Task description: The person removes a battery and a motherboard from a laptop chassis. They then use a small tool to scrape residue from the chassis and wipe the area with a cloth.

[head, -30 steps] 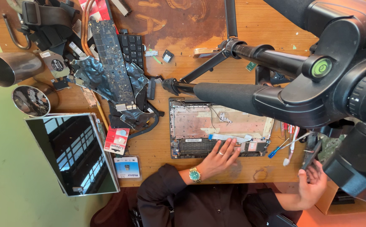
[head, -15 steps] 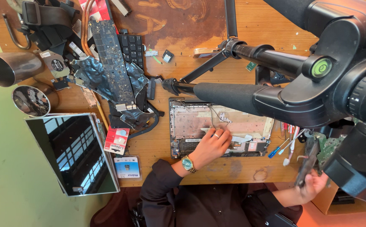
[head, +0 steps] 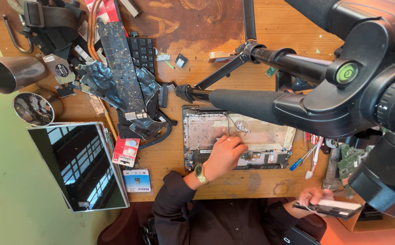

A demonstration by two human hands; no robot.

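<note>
Landmark: opened grey laptop base [head: 252, 136], flat on the wooden bench [head: 197, 41].
Left hand [head: 224, 154]: fingers curled down, resting on the base's lower middle, gripping nothing I can make out.
Right hand [head: 313, 197]: right of and below the base, off the bench edge, clasping a flat dark slab with a pale edge [head: 331, 208].

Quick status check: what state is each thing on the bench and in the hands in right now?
Laptop base: opened up, insides bare.
Left hand: resting inside the base.
Right hand: holding a flat panel off the bench edge.
Screen: detached, dark.
Keyboard: removed, lying loose.
</note>
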